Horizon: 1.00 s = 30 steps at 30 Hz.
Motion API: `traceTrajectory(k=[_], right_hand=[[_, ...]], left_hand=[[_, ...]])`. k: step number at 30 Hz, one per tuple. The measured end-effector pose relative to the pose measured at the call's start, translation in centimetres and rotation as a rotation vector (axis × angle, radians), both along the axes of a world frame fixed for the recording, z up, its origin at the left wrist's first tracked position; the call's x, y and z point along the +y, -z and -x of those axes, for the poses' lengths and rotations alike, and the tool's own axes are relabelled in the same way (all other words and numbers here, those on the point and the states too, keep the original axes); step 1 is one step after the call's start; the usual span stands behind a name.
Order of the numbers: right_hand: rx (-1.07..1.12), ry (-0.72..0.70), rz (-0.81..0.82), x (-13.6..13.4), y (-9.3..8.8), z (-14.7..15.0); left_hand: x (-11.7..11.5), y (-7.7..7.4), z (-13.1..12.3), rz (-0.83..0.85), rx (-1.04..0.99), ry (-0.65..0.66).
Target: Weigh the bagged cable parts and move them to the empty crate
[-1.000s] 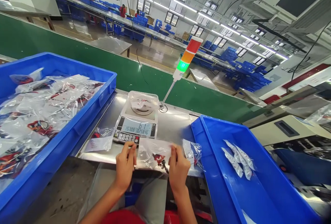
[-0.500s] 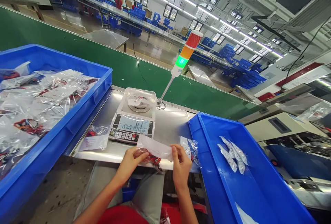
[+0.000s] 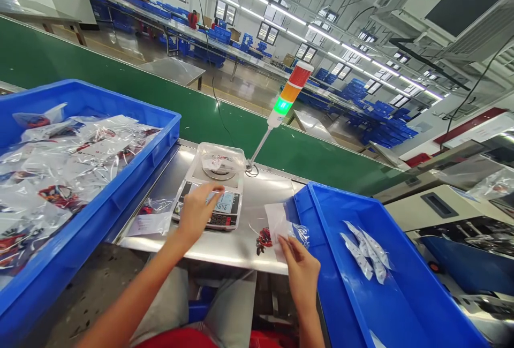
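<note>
My left hand (image 3: 196, 211) hovers over the front of a digital scale (image 3: 228, 222), covering part of its display. Its fingers are loosely bent and apart, with nothing seen in them. In the scale's clear pan (image 3: 231, 151) lies a small bag with a white label (image 3: 214, 163). At the right, my right hand (image 3: 302, 270) pinches the edge of a clear plastic bag with a white top (image 3: 277, 219). Red and dark wires (image 3: 264, 240) show in its lower part. Another bag (image 3: 300, 234) lies just behind that hand, partly hidden.
A blue bin (image 3: 160, 136) full of bagged wires stands left. A second blue bin (image 3: 341, 241) at right holds several white bags (image 3: 367, 251). One bag (image 3: 150, 222) lies left of the scale. A signal tower (image 3: 283, 106) glows green behind, before a green partition (image 3: 132, 80).
My left hand has let go of the bag and moved up and forward over the scale. My right hand has carried the bag right, and it now hangs turned on end.
</note>
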State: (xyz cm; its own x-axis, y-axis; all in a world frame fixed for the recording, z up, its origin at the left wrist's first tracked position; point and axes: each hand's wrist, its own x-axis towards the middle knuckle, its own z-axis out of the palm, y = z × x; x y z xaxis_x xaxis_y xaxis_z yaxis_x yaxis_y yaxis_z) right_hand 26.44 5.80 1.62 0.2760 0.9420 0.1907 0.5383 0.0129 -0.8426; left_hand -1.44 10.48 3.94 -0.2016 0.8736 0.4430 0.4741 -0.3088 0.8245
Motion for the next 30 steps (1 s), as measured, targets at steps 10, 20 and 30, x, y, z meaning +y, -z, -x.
traceTrajectory(k=[10,20,30], right_hand=[[-0.028,0.127,-0.14,1.2,-0.2,-1.1],[-0.333,-0.212,-0.702,15.0,-7.3,9.2],[-0.413,-0.615,-0.648,16.0,-4.2,10.5]], left_hand=[[9.5,-3.1,0.2,0.065,0.476,-0.109],[8.8,-10.5,5.9,0.108,0.243,-0.584],[-2.8,-9.0,18.2,0.069,0.272,-0.975]])
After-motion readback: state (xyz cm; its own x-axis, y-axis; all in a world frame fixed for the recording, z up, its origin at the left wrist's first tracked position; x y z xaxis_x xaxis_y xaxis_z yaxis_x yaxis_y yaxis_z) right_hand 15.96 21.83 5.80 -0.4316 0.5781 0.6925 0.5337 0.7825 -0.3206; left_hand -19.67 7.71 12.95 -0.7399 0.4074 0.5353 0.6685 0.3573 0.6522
